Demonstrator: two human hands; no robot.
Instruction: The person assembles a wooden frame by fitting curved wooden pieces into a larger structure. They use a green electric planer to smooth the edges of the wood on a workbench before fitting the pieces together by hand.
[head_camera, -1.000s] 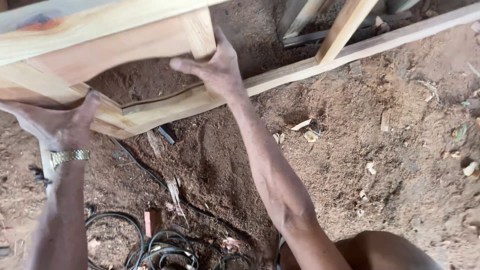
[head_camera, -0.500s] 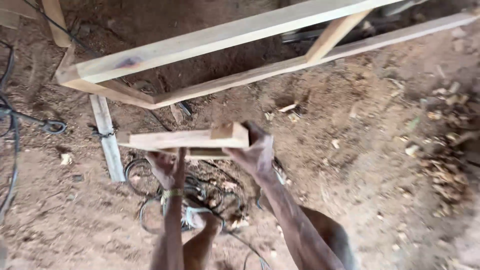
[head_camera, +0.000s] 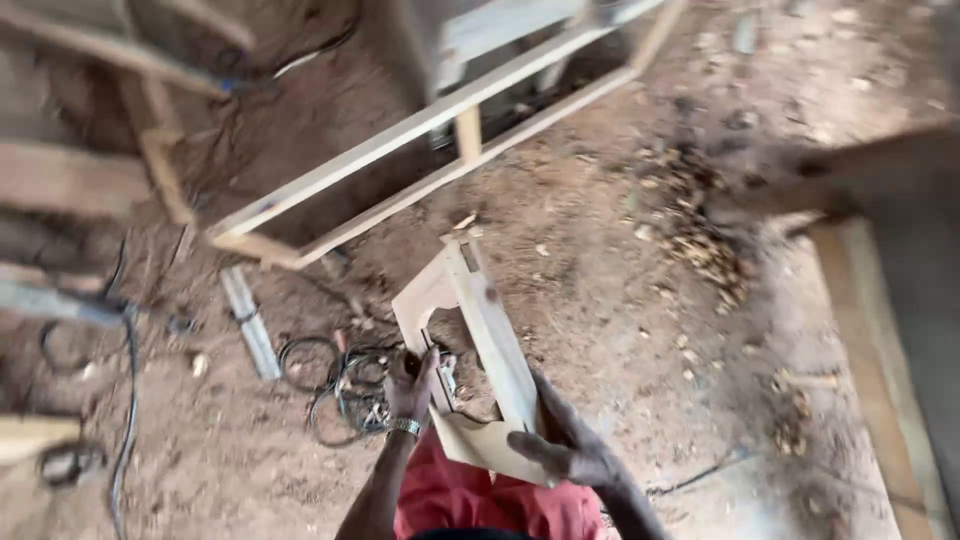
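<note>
Head view, the only 1: a small joined wooden piece, made of a straight pale slat and a curved cut board fixed edge to edge, held up off the ground between 2 hands, in front of the body and above red shorts. Already assembled by the look of it, with the curved edge cut and the slat attached; no clamp, nail or tool visible on it, so whatever finishing or fitting is left cannot be read from here. Left hand, a metal watch at the wrist, raised upright with the forearm coming up from below, fingers curled and closed around the inner curved edge of the piece near its middle. Right hand lower and to the right, palm turned toward the piece, fingers wrapped and pressed on the lower end where slat and board meet; thumb position hard to tell through blur. Piece tilted, upper end pointing away toward a larger wooden frame lying well apart on the dirt floor. Beside the left hand, below the piece, coiled dark cables on the ground, and a short pale strip near them. Scattered wood chips to the right, and a blurred plank edge along the right side.
</note>
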